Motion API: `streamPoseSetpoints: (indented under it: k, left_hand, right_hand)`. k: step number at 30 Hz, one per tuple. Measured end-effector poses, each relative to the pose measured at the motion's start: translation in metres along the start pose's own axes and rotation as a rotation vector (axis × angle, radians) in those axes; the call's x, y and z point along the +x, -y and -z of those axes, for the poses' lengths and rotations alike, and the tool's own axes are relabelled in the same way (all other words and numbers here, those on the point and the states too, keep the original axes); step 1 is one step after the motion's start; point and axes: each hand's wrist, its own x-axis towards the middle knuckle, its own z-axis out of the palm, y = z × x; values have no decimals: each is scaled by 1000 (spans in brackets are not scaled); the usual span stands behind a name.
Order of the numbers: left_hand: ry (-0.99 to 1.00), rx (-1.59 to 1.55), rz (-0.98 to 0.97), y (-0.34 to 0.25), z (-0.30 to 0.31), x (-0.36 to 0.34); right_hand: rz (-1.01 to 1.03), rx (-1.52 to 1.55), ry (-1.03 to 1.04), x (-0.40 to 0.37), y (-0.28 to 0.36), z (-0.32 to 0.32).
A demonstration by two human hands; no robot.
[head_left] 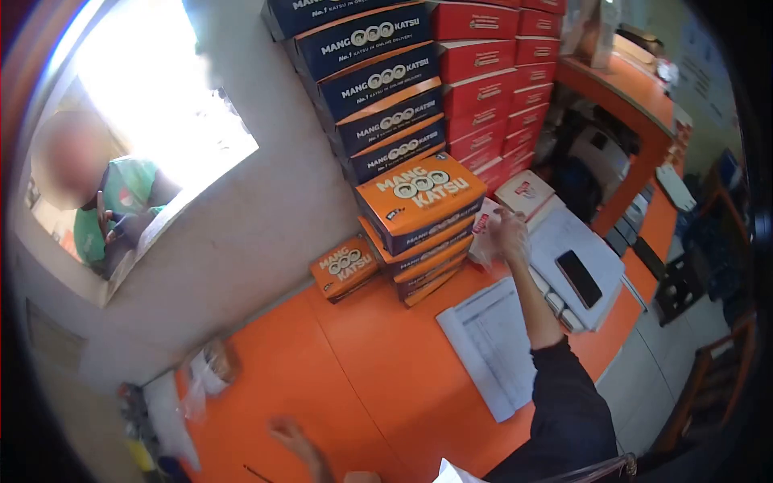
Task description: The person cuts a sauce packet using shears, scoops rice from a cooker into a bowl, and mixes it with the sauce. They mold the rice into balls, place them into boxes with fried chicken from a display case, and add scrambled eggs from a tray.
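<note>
My right arm in a dark sleeve reaches across the orange counter. At its end, my right hand (511,233) is closed at the edge of a small white paper packet with a red label (485,232), beside the stack of orange boxes (431,193). The fingertips are partly hidden. My left hand (291,437) is low over the counter, blurred, with its fingers apart and nothing visible in them. An open notebook with written pages (491,342) lies below my right forearm.
Tall stacks of dark boxes (378,80) and red boxes (483,88) stand against the wall. One small orange box (345,266) sits apart. A phone (580,278) rests on papers at right. A plastic-wrapped item (211,370) lies left. A person in green (133,189) stands outside the window.
</note>
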Motion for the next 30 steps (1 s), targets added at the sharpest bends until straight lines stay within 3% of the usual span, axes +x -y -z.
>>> streamPoseSetpoints:
  k: [1, 2, 4, 6, 13, 17, 19, 23, 25, 26, 29, 30]
  left_hand:
    - [69, -57, 128, -20, -16, -44]
    - [52, -100, 180, -18, -27, -75]
    - [123, -75, 106, -3, -41, -124]
    - [108, -85, 250, -49, -65, -161]
    - [263, -193, 177, -95, -117, -154]
    - [158, -286, 110, -110, -133, -133]
    - [63, -309, 139, -125, -126, -138]
    - [180, -294, 180, -108, -106, -137]
    - [222, -267, 267, -128, -97, -134]
    - [266, -260, 321, -142, -96, -134]
    - [643, -386, 152, -206, -96, -137]
    - [781, -360, -9, -218, -103, -141]
  right_hand:
    - [-252, -16, 147, 16, 27, 7]
    - [-330, -50, 161, 27, 18, -19]
    - [-468, -113, 171, 59, 0, -84]
    - [-630, -38, 233, 61, 22, -66]
    - [-815, 48, 367, 52, 65, -10]
    - [-762, 54, 261, 47, 63, -17]
    - [-618, -229, 98, 32, 62, -14]
    - [-292, 189, 11, 25, 8, 6]
    - [-191, 430, 6, 6, -7, 37]
    - [-156, 540, 27, -13, -6, 58]
    - [-115, 793, 251, -93, 22, 114]
    - [-115, 853, 359, -126, 43, 130]
